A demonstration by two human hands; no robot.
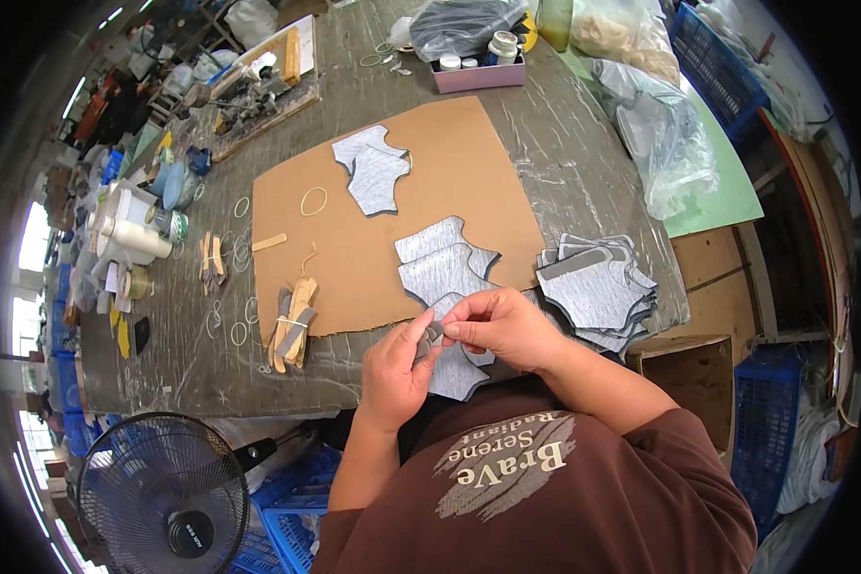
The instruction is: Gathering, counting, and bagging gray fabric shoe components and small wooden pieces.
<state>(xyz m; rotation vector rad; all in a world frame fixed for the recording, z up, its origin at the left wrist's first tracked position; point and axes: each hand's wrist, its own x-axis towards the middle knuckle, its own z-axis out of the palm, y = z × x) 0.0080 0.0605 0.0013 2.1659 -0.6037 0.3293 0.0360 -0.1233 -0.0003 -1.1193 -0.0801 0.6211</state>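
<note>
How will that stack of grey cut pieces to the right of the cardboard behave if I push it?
The stack would probably slide apart, since its layers lie unevenly fanned. Tipping seems unlikely, as it sits low and wide. Single layers look thin, so may flex.

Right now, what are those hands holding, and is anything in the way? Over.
Left hand and right hand: fingertip grip on small grey piece. Light grey cut pieces overlapping beneath and beyond. Hands partly cover some; no other obstruction seen.
</note>
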